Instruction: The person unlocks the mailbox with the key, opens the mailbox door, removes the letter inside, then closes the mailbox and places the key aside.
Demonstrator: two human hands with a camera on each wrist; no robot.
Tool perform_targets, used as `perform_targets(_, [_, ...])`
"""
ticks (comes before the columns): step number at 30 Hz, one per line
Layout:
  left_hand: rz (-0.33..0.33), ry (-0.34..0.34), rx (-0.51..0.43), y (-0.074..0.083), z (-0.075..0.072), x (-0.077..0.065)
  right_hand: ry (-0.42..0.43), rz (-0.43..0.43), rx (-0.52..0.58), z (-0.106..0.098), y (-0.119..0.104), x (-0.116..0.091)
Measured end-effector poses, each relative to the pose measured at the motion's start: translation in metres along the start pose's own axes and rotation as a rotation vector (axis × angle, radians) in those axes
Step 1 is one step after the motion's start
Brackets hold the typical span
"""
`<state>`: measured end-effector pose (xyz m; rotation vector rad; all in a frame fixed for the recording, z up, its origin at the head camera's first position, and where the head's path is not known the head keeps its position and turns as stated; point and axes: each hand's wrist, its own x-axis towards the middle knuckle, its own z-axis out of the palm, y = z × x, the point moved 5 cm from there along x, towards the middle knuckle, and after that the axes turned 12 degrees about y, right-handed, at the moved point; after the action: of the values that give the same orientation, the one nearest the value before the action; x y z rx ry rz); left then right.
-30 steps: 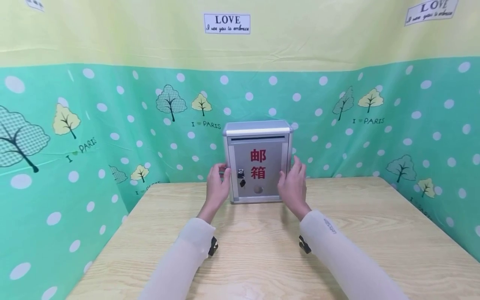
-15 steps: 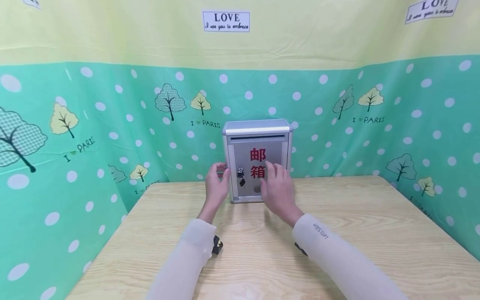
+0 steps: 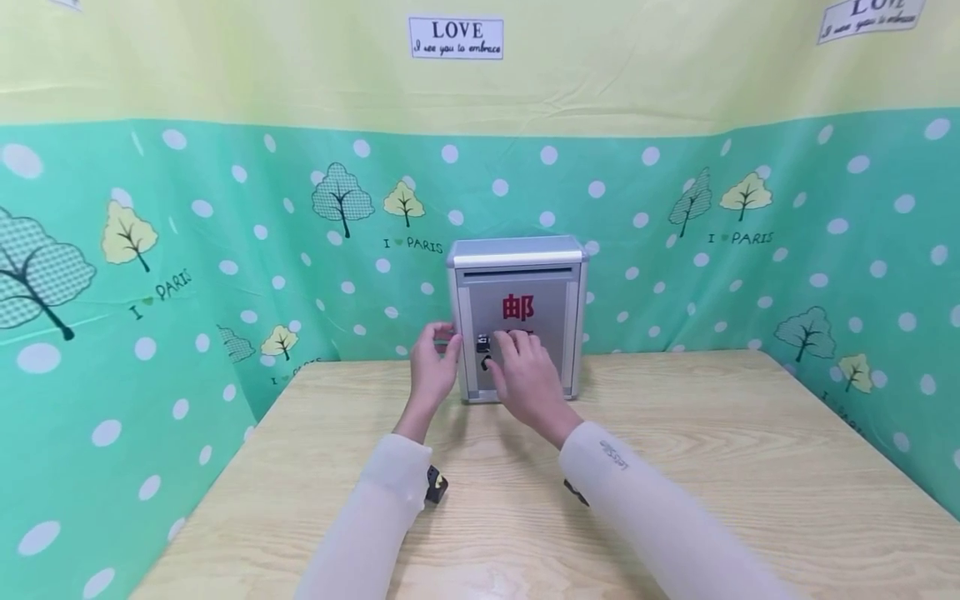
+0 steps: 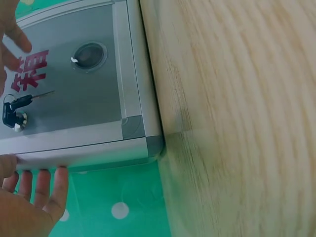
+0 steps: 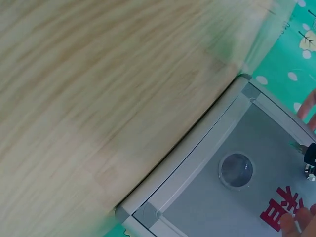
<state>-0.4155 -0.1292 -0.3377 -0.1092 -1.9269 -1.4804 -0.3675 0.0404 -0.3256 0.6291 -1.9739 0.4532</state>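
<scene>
A silver-grey metal mailbox (image 3: 555, 283) with red characters on its door stands upright at the back of the table. A lock (image 3: 483, 342) sits on the door's left part, with a black-headed key (image 4: 22, 102) in it and a second key hanging. My left hand (image 3: 433, 367) touches the mailbox's left side, its fingertips (image 4: 61, 173) spread along the edge. In front of the door, my right hand (image 3: 528, 379) reaches leftward with fingers loosely bent close to the lock, covering the lower character in the head view. Nothing shows between its fingers in the left wrist view.
The mailbox rests on a light wood-grain table (image 3: 495, 517). Behind and beside the table hangs a green and yellow curtain (image 3: 637, 192) with dots and trees. A round window (image 5: 236, 170) sits low in the door, and a mail slot (image 3: 517, 272) runs near the top.
My right hand has left the mailbox's right side and moved left across the door toward the lock and key. My left hand stays at the left side.
</scene>
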Motion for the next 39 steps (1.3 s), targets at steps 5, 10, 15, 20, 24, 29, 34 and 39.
perform_targets(5, [-0.005,-0.005,-0.010,0.001,0.001,0.000,0.031,-0.052,0.022,0.006,-0.004,0.004])
perform_targets(10, [-0.006,-0.013,-0.010,0.002,0.002,0.000,0.043,-0.095,-0.001,0.012,-0.008,0.007])
perform_targets(15, [-0.006,-0.010,-0.001,0.003,0.002,0.001,0.034,-0.182,-0.051,0.017,-0.016,0.011])
perform_targets(20, [-0.002,-0.010,0.005,0.004,0.001,0.002,0.004,-0.319,-0.175,0.020,-0.029,0.013])
perform_targets(24, [0.008,0.001,0.005,0.004,-0.001,0.002,-0.010,-0.388,-0.269,0.023,-0.038,0.014])
perform_targets(29, [0.009,0.001,-0.004,0.002,-0.001,0.001,-0.050,-0.389,-0.343,0.028,-0.042,0.015])
perform_targets(34, [0.008,0.003,-0.009,0.002,-0.001,0.001,-0.089,-0.356,-0.412,0.029,-0.040,0.016])
perform_targets(39, [0.002,0.004,-0.016,0.002,-0.002,0.000,-0.102,-0.349,-0.412,0.027,-0.039,0.016])
